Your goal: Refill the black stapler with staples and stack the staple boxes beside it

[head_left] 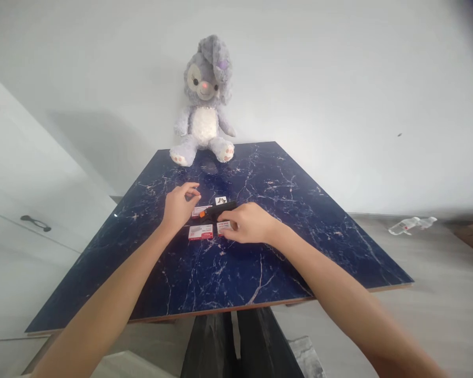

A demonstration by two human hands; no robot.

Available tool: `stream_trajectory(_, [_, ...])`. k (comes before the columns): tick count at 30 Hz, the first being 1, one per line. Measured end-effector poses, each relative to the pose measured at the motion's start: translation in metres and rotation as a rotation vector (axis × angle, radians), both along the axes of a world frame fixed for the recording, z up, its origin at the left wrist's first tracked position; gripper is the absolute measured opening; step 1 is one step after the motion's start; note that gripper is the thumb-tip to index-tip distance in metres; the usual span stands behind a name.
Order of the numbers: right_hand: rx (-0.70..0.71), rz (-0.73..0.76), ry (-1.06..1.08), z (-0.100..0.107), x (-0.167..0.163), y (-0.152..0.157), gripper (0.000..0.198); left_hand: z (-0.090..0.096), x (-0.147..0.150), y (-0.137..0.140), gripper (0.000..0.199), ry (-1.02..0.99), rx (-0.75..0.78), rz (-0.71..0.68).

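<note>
A blue marbled table (260, 273) spreads beneath the black tool (225, 208); a plush rabbit (205, 105) sits well beyond that tool. The right hand (253, 222), at the tool's right, has thumb and forefinger at a small box (223, 226); I cannot tell whether they pinch it. The left hand (177, 205), left of the tool, has bent fingers, forefinger and thumb apart. A wide box (201, 232) lies near-left of the tool, the small box just before it, a white card (221, 200) just beyond.

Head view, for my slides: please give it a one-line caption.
Left hand and right hand flank boxes and a black object on a blue table, plush toy seated behind.
</note>
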State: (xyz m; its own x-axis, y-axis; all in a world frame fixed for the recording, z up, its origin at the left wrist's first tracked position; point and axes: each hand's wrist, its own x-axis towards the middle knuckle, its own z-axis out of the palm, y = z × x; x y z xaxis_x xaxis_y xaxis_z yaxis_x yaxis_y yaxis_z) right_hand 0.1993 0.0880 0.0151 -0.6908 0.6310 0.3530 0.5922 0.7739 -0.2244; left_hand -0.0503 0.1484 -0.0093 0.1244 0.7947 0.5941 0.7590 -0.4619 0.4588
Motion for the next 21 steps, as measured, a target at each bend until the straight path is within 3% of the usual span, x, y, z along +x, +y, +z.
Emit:
stream_trajectory(2, [-0.001,-0.042,-0.091,-0.004,-0.006,-0.002,0.03,0.0,0.001,-0.001,0.031,-0.002,0.015,0.001])
stream_trajectory(5, [-0.049,-0.036,-0.157,-0.008,-0.009,-0.001,0.021,0.0,0.003,-0.002,0.029,0.018,0.028,0.015])
stream_trajectory(9, [-0.116,0.015,-0.097,-0.009,-0.007,0.001,0.022,-0.001,0.006,-0.003,0.027,0.02,0.07,0.012])
stream_trajectory(14, [-0.164,0.078,-0.001,-0.01,-0.008,0.0,0.032,0.004,0.011,-0.01,0.019,-0.02,0.237,0.018])
stream_trajectory(17, [-0.229,0.139,0.13,-0.008,-0.009,-0.002,0.037,0.009,0.013,-0.017,0.022,-0.038,0.319,0.03])
stream_trajectory(21, [-0.329,0.119,0.516,-0.004,-0.01,-0.002,0.053,0.013,0.017,-0.027,0.026,-0.093,0.319,0.035])
